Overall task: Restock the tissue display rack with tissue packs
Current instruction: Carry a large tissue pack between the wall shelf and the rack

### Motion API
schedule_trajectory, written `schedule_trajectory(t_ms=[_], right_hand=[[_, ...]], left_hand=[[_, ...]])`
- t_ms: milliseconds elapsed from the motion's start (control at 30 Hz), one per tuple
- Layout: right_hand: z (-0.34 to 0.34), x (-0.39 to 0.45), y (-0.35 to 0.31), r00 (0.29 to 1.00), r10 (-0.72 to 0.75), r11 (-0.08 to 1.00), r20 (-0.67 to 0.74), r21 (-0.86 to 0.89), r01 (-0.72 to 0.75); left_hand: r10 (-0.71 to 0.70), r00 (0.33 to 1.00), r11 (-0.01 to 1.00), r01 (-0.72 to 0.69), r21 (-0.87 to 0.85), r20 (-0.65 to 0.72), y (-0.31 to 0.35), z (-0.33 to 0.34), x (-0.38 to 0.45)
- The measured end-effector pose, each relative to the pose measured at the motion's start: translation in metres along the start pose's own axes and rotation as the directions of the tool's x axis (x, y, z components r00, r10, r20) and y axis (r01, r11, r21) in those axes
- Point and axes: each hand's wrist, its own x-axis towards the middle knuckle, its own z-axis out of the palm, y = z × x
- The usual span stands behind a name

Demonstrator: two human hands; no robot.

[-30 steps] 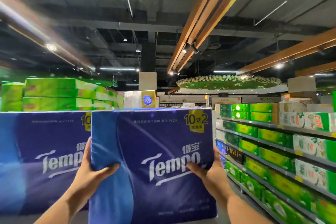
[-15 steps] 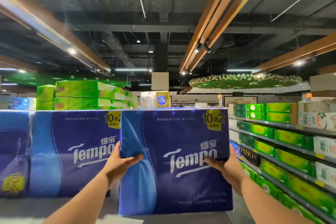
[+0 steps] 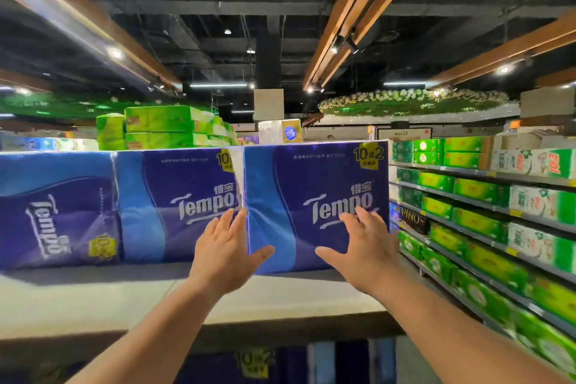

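A large blue Tempo tissue pack (image 3: 314,190) stands upright on the white top shelf (image 3: 93,299) of the display rack, at the right end of a row. Two more blue Tempo packs sit to its left, one upright (image 3: 174,196) and one turned sideways (image 3: 53,212). My left hand (image 3: 224,252) is spread open at the pack's lower left edge, thumb across its front. My right hand (image 3: 364,246) is spread open in front of its lower right part. I cannot tell whether the fingers still touch the wrap.
More blue packs (image 3: 255,365) show on the shelf below. Green tissue packs (image 3: 165,128) are stacked behind the row. A long aisle shelf (image 3: 486,215) of green and white packs runs along the right.
Both hands gripped the right pack by its sides and pushed it back onto the shelf beside the others. Now the fingers have spread open and the pack stands on its own.
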Motion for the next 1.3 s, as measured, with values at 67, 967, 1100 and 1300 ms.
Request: schedule_trajectory(t_ms=[67, 967, 1100, 1300], right_hand=[[-0.001, -0.033, -0.015, 0.999, -0.001, 1.0, 0.054, -0.023, 0.002], [-0.035, -0.492, -0.2, 0.812, -0.387, 0.902, 0.436, 0.36, 0.237], [-0.048, -0.534, -0.252, 0.78, -0.48, 0.84, 0.401, 0.468, 0.276], [-0.059, -0.597, -0.36, 0.712, -0.612, 0.719, 0.343, 0.617, 0.321]], left_hand=[[-0.015, 0.999, 1.0, 0.015, 0.012, 0.037, -0.007, 0.001, -0.028], [-0.678, 0.724, 0.731, 0.645, 0.223, 0.127, -0.081, -0.219, -0.585], [-0.747, 0.665, 0.656, 0.734, 0.178, 0.013, -0.117, -0.274, -0.655], [-0.806, 0.561, 0.537, 0.828, 0.163, -0.191, -0.173, -0.362, -0.744]])
